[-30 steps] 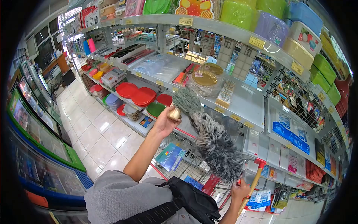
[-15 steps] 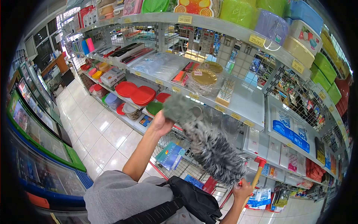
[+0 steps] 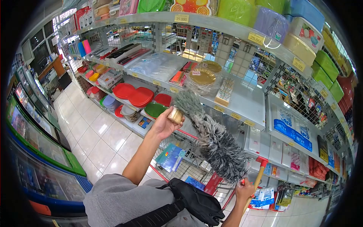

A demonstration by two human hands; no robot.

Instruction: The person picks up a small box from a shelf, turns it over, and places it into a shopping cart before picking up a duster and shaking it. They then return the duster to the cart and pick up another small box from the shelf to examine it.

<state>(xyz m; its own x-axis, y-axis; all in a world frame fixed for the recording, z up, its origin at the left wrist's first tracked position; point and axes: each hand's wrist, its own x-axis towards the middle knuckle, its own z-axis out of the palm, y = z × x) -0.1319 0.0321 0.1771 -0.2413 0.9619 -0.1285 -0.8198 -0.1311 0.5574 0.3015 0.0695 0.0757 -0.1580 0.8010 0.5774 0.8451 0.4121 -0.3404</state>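
My left hand (image 3: pixel 164 124) is closed around a small clear container of toothpicks (image 3: pixel 176 115), held up over the shopping cart. My right hand (image 3: pixel 245 188) grips the red handle of a fluffy grey duster (image 3: pixel 219 147). The duster slants up and to the left across the cart, its tip just beside the toothpick container. Under it, the wire shopping cart (image 3: pixel 166 151) holds a blue Paperline pack (image 3: pixel 170 157) and a dark red box (image 3: pixel 213 183). A wooden pole (image 3: pixel 259 178) with a red top stands right by my right hand.
Ahead runs a metal shelf (image 3: pixel 247 104) with gold paper plates (image 3: pixel 202 75), a small patterned box (image 3: pixel 225 90) and plastic bags. Lower down are red lids (image 3: pixel 140 97) and a green lid (image 3: pixel 155 109). Glass-topped freezers (image 3: pixel 47 147) line the left, along a tiled aisle (image 3: pixel 100 126).
The duster's tip has swung slightly away from my left hand, and the toothpick container now shows in that hand. My right hand keeps its grip. The view has shifted slightly.
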